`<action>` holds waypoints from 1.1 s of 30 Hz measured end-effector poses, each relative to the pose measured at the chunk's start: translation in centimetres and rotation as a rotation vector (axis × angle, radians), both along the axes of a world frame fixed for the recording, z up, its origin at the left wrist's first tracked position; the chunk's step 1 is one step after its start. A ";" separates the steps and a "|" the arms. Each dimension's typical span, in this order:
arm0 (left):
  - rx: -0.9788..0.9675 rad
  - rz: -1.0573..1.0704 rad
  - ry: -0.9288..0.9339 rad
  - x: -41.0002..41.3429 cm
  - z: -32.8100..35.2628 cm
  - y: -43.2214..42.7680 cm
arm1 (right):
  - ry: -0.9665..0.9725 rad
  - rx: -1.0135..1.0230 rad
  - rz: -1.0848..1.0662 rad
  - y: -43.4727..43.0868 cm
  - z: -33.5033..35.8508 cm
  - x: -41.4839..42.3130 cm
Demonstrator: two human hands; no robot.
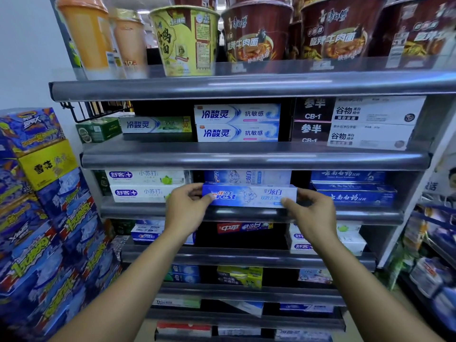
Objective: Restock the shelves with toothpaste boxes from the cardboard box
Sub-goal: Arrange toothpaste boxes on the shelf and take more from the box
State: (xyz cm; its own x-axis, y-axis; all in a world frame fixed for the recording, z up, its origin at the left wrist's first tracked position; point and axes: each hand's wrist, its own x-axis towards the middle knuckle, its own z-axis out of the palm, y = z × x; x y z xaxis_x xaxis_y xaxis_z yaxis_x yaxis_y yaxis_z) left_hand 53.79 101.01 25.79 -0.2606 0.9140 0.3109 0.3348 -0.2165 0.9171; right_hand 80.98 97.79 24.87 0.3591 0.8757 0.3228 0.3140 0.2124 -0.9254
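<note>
A blue and white Crest toothpaste box (pixel 249 195) lies lengthwise at the front edge of the third grey shelf (pixel 251 213), in the middle slot. My left hand (pixel 187 206) pinches its left end and my right hand (pixel 312 211) pinches its right end. Behind it, deeper on the same shelf, sits another Crest box (pixel 246 176). The cardboard box is not in view.
White toothpaste boxes (pixel 145 185) sit left of the slot and dark blue ones (pixel 352 191) to the right. Shelves above and below carry more toothpaste boxes. Instant noodle cups (pixel 185 40) line the top shelf. Stacked beer cartons (pixel 44 218) stand at the left.
</note>
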 end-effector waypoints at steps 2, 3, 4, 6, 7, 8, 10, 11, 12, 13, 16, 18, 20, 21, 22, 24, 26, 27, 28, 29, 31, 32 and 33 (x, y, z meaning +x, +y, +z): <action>0.015 0.021 0.038 0.0 0.3 0.2 | 0.011 -0.019 -0.002 0.6 0.3 0.1; 0.021 0.030 0.041 0.0 0.4 0.3 | 0.008 -0.023 0.000 0.9 0.5 0.2; 0.026 0.034 0.042 0.0 0.4 0.5 | -0.005 -0.024 -0.002 1.2 0.6 0.2; 0.016 0.035 0.063 0.0 0.4 0.8 | -0.039 -0.029 -0.018 1.5 0.6 0.2; 0.009 0.035 0.079 0.0 0.3 1.0 | -0.058 -0.030 -0.029 1.6 0.6 0.1; 0.004 0.035 0.093 0.0 0.2 1.2 | -0.078 -0.033 -0.041 1.8 0.6 0.1; -0.005 0.050 0.128 0.1 0.0 1.6 | -0.106 -0.046 -0.066 2.3 0.5 0.1; -0.005 0.060 0.151 0.1 0.0 1.8 | -0.120 -0.048 -0.078 2.5 0.5 0.0; -0.003 0.071 0.173 0.1 0.0 1.9 | -0.135 -0.050 -0.091 2.7 0.5 -0.1; -0.002 0.081 0.192 0.1 0.1 2.1 | -0.146 -0.052 -0.103 2.9 0.6 -0.1; -0.003 0.117 0.233 0.4 0.3 2.6 | -0.160 -0.053 -0.152 3.3 0.6 -0.5; -0.003 0.146 0.275 0.6 0.2 2.8 | -0.157 -0.074 -0.175 3.6 0.4 -0.7; -0.014 0.165 0.346 0.7 -0.2 2.6 | -0.174 -0.112 -0.171 3.7 0.1 -0.8; -0.022 0.165 0.372 0.7 -0.4 2.5 | -0.183 -0.130 -0.161 3.7 0.0 -0.9; -0.029 0.162 0.384 0.7 -0.6 2.4 | -0.192 -0.143 -0.148 3.7 -0.2 -0.9; -0.036 0.161 0.389 0.7 -0.6 2.1 | -0.206 -0.156 -0.120 3.5 -0.3 -0.7; -0.049 0.150 0.386 0.8 -0.3 1.8 | -0.204 -0.166 -0.099 3.1 0.0 -0.7; -0.047 0.138 0.378 0.8 -0.2 1.6 | -0.205 -0.164 -0.100 2.7 0.1 -0.8; -0.029 0.125 0.361 0.8 -0.2 1.2 | -0.213 -0.145 -0.118 2.3 0.1 -0.9; 0.004 0.114 0.340 0.7 -0.3 0.5 | -0.222 -0.109 -0.146 1.7 0.1 -1.0; 0.102 0.114 0.309 0.3 -1.5 -1.3 | -0.216 0.005 -0.179 0.1 -0.7 -1.0; 0.143 0.109 0.287 0.1 -2.6 -2.4 | -0.194 0.065 -0.168 -0.8 -1.3 -1.0; 0.163 0.092 0.263 -0.2 -3.9 -3.6 | -0.173 0.105 -0.147 -1.8 -2.1 -1.0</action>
